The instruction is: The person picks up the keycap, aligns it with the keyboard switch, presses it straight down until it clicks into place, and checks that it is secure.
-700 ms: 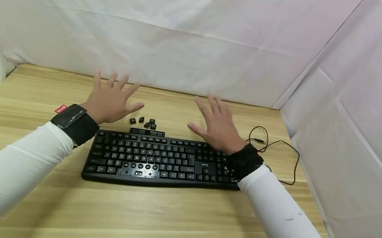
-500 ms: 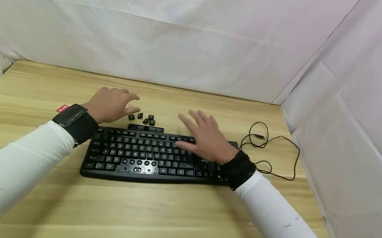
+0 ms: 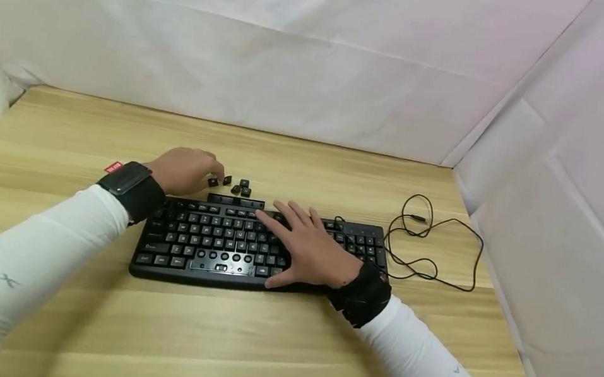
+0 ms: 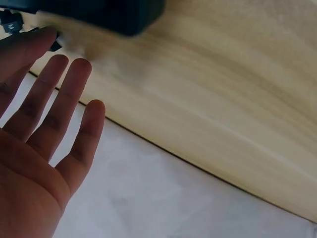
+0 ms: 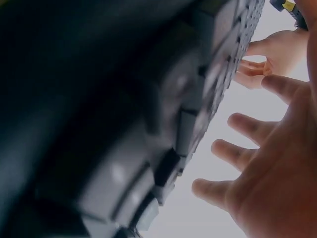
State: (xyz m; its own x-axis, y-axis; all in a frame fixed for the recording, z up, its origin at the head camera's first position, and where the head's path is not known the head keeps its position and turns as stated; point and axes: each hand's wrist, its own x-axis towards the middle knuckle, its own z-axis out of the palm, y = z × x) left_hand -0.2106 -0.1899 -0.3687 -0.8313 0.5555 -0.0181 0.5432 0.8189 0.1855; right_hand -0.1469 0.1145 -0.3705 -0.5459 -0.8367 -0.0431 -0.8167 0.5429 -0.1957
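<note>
A black keyboard [image 3: 227, 236] lies on the table, with a bare panel and round key posts where some keys are off. Just behind its top edge sit several loose black keycaps [image 3: 245, 192]. My left hand [image 3: 185, 171] is low beside the leftmost loose keycap [image 3: 213, 182], fingertips bent down toward it; contact is unclear. In the left wrist view the fingers [image 4: 74, 79] are loosely extended, and the thumb partly covers a keycap [image 4: 55, 45]. My right hand [image 3: 313, 250] is spread over the right half of the keyboard, covering many keys. Whether it presses on them is hard to tell.
A thin black cable [image 3: 441, 283] loops over the table right of the keyboard, part of it crossing the number keys. White cloth [image 3: 272, 70] hangs behind the wooden table [image 3: 258, 348] and along its right side.
My right hand has moved left and down onto the keyboard. The left hand's fingers have gone from spread to bent down by the loose keycaps.
</note>
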